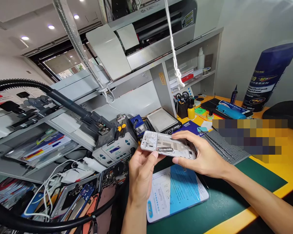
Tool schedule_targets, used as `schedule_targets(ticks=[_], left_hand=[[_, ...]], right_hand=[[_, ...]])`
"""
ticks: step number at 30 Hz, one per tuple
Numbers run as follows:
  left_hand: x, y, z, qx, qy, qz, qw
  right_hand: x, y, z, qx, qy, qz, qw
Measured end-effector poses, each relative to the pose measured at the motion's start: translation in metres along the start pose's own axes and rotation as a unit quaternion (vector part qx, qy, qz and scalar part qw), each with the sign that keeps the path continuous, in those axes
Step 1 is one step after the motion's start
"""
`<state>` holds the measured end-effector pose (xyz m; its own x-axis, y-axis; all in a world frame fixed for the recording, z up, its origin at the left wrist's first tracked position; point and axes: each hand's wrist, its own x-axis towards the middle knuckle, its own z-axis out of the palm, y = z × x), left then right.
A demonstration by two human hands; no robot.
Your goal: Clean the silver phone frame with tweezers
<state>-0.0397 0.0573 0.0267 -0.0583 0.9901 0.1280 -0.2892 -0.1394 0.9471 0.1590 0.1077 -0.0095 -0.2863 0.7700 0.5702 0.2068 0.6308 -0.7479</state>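
Both grips are closed on an opened phone housing (161,143) at the centre of the frame: the left hand (141,170) pinches its left end, thumb at the near edge, while the right hand (206,154) spans its right end between thumb and fingers. It's held tilted above a blue-and-white printed pad (182,191), which lies on a green mat (224,208) across the yellow bench (283,170). Just right of centre, tweezers (217,146) rest on a grey textured mat (238,151). A two-display-style soldering station (114,149) stands left of centre, loose phone parts (84,198) crowd the lower left, and a dark-blue spray can (266,78) stands upper right.
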Motion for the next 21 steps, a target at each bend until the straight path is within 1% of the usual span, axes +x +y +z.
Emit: schedule_targets(ticks=[4,7,11,16,18,21], left_hand=[[0.002,-0.008,-0.007,0.008,-0.013,0.066,0.998],[0.002,-0.014,-0.01,0.006,-0.031,0.091,0.995],[0.0,-0.022,-0.014,0.006,-0.048,0.103,0.993],[-0.001,-0.024,-0.019,0.023,-0.04,0.117,0.992],[-0.002,-0.023,-0.019,0.028,-0.036,0.119,0.992],[-0.005,-0.019,-0.02,0.041,-0.033,0.122,0.991]], right_hand=[[-0.003,-0.004,-0.001,0.026,-0.004,-0.004,1.0],[-0.003,-0.006,-0.001,0.043,-0.007,-0.008,0.999],[-0.003,-0.008,0.0,0.05,-0.025,-0.001,0.998],[-0.005,-0.011,-0.006,0.04,-0.057,-0.002,0.998],[-0.004,-0.017,-0.011,0.032,-0.065,-0.017,0.997],[0.002,-0.034,-0.018,0.033,-0.056,-0.047,0.997]])
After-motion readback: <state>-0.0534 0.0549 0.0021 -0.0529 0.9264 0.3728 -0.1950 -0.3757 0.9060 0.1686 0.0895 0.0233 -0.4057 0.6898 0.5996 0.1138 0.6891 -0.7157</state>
